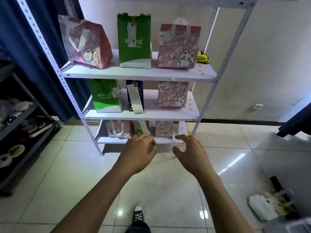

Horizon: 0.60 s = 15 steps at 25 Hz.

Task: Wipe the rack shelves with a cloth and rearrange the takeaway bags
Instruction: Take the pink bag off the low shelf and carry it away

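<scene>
Both bare hands reach toward the bottom shelf of the white metal rack (208, 76): the left hand (139, 152) has loosely curled fingers holding nothing, and the right hand (190, 148) is spread open, also empty, beside a hanging white receipt strip (175, 135). Pink cat-print, green and dark blue takeaway bags (134, 41) stand on all three shelves. A crumpled yellow cloth (202, 57) lies at the right rear of the top shelf.

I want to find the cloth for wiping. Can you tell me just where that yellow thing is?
Look at the white rack and its top shelf with bags. At the right end, behind the pink cat bag, lies the yellow cloth. It is the only crumpled, yellow thing there, not a standing bag.
</scene>
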Each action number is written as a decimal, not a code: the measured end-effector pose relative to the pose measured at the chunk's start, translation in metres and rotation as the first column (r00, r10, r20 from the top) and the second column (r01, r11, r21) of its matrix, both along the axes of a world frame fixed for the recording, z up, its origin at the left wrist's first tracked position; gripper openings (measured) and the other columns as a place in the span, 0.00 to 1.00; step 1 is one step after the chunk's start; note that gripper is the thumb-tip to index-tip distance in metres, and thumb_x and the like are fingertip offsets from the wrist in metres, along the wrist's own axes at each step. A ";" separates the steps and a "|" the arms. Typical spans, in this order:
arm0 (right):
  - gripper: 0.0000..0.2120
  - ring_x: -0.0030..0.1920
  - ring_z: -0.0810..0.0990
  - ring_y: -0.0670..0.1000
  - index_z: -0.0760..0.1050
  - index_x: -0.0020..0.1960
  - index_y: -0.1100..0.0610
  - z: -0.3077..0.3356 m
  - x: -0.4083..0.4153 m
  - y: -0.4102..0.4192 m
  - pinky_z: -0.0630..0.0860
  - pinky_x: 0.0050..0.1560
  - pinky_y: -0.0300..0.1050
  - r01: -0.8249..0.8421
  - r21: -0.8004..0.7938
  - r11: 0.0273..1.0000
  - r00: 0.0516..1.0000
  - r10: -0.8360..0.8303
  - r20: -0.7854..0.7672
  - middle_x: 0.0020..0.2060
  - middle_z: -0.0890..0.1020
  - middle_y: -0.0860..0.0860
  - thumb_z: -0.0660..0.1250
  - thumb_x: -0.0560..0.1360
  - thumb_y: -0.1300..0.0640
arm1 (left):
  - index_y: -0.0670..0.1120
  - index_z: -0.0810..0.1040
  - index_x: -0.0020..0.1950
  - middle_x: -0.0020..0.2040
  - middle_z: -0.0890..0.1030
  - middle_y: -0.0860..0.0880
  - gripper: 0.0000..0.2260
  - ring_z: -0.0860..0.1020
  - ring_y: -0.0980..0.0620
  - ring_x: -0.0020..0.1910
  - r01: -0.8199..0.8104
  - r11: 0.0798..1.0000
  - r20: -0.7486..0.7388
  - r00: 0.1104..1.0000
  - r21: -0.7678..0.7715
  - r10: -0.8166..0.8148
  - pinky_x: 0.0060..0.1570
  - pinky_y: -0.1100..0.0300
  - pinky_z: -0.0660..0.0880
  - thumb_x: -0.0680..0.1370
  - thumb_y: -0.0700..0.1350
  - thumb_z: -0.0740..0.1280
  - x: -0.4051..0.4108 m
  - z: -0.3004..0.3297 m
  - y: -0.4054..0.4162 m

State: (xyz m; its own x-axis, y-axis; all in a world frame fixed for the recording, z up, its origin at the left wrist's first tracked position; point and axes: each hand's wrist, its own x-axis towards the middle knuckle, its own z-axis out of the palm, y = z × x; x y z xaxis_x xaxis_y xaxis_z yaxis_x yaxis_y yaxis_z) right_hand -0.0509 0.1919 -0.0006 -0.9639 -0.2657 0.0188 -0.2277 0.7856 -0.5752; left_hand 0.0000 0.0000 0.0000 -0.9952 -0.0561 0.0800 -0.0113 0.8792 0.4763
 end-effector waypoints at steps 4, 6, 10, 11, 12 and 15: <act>0.21 0.64 0.77 0.55 0.74 0.69 0.47 -0.017 -0.035 0.001 0.75 0.64 0.54 0.036 0.041 0.999 0.998 -0.038 0.056 0.66 0.78 0.50 0.69 0.77 0.49 | 0.49 0.78 0.53 0.53 0.79 0.51 0.07 0.74 0.48 0.54 0.001 0.999 0.045 0.999 0.038 -0.002 0.56 0.50 0.72 0.80 0.50 0.63 -0.038 -0.022 -0.001; 0.20 0.64 0.77 0.55 0.75 0.68 0.47 -0.028 -0.055 -0.001 0.76 0.64 0.54 0.046 0.043 0.998 0.995 -0.050 0.089 0.65 0.79 0.50 0.69 0.77 0.50 | 0.49 0.78 0.53 0.54 0.79 0.50 0.07 0.74 0.47 0.55 0.021 0.998 0.059 0.998 0.053 -0.024 0.57 0.49 0.72 0.80 0.49 0.63 -0.063 -0.034 -0.003; 0.18 0.62 0.78 0.55 0.76 0.67 0.47 -0.040 -0.097 -0.005 0.77 0.62 0.52 0.065 0.082 0.994 0.993 -0.073 0.096 0.64 0.79 0.51 0.68 0.77 0.51 | 0.48 0.78 0.53 0.53 0.80 0.49 0.07 0.76 0.46 0.54 0.030 0.988 0.043 0.998 0.149 -0.036 0.55 0.48 0.74 0.80 0.48 0.63 -0.117 -0.049 -0.004; 0.18 0.61 0.78 0.54 0.76 0.67 0.47 -0.041 -0.108 -0.006 0.77 0.62 0.52 0.076 0.085 0.993 0.992 -0.084 0.091 0.63 0.80 0.50 0.68 0.78 0.51 | 0.48 0.78 0.54 0.53 0.80 0.49 0.07 0.76 0.46 0.54 0.037 0.985 0.043 0.998 0.169 -0.045 0.55 0.49 0.74 0.80 0.48 0.63 -0.130 -0.052 -0.003; 0.18 0.61 0.78 0.54 0.76 0.67 0.47 -0.042 -0.118 -0.008 0.77 0.61 0.52 0.087 0.086 0.993 0.991 -0.095 0.092 0.63 0.80 0.50 0.68 0.78 0.51 | 0.48 0.79 0.54 0.54 0.80 0.49 0.07 0.76 0.46 0.54 0.050 0.983 0.046 0.997 0.177 -0.059 0.55 0.49 0.75 0.81 0.48 0.63 -0.142 -0.055 -0.002; 0.17 0.60 0.79 0.52 0.76 0.66 0.47 -0.055 -0.147 -0.009 0.77 0.61 0.50 0.120 0.069 0.990 0.988 -0.126 0.093 0.62 0.80 0.49 0.67 0.78 0.51 | 0.48 0.79 0.56 0.54 0.81 0.48 0.08 0.77 0.46 0.55 0.070 0.982 0.057 0.995 0.176 -0.081 0.55 0.49 0.75 0.80 0.47 0.63 -0.180 -0.072 -0.004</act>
